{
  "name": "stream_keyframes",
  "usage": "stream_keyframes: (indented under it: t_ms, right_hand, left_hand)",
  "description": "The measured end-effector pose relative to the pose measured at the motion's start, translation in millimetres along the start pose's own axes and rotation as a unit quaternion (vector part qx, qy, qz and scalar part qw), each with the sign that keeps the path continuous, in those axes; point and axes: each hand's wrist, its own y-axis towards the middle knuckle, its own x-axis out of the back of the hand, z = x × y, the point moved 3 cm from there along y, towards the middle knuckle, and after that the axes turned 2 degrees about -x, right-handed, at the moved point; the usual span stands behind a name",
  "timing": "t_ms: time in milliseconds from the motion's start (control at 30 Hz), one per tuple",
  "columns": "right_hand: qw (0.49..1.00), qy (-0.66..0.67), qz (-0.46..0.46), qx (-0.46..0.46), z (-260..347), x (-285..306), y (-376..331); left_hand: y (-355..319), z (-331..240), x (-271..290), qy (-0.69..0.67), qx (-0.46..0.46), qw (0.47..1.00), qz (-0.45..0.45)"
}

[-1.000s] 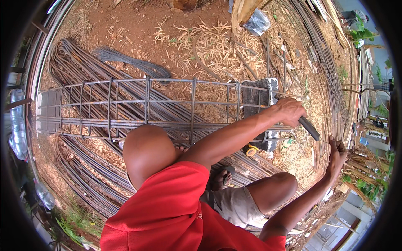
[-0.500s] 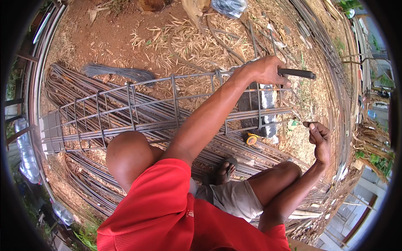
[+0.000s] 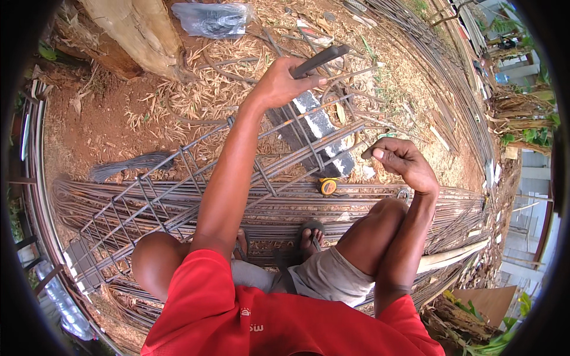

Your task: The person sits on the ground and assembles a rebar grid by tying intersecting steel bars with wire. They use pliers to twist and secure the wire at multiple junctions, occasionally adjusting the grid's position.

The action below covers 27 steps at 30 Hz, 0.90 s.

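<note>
Clutching a dark tool handle (image 3: 319,60) in left grip (image 3: 284,83), right grip (image 3: 404,163) curled closed.

left hand (image 3: 279,83) at 12 o'clock grips dark tool handle (image 3: 319,60) | right hand (image 3: 404,163) at 2 o'clock, fingers curled, apart from it | rebar cage (image 3: 196,178) crosses centre over grey block (image 3: 323,133) | yellow tape measure (image 3: 327,186) beside block

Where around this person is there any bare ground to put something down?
Bare red dirt lies open between the tree trunk and the steel cage. Around the grey block and tape measure, under the left hand and right hand, straw, rods and cage bars crowd everything.
</note>
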Motion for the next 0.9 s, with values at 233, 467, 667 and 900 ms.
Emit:
stream_keyframes:
  t_ms: [233, 467, 667, 900]
  right_hand:
    - [0.945, -0.106, -0.311, 0.004, -15.1, 19.5, 21.0]
    - [0.967, 0.185, -0.115, 0.132, -0.5, 12.8, 1.3]
    - [0.962, 0.013, -0.27, 0.031, -5.1, 20.1, 7.3]
    - [0.893, 0.043, -0.438, 0.09, -6.5, 35.9, 13.7]
  left_hand:
    - [-4.1, -19.9, -1.8, -0.019, -0.015, 1.0, 0.018]
    - [-6.2, -17.7, -4.9, -0.037, 0.001, 0.999, -0.038]
    - [-10.6, -13.9, 22.4, 0.003, -0.018, 1.0, -0.003]
    - [-13.7, -15.6, 19.6, -0.043, -0.033, 0.999, 0.006]
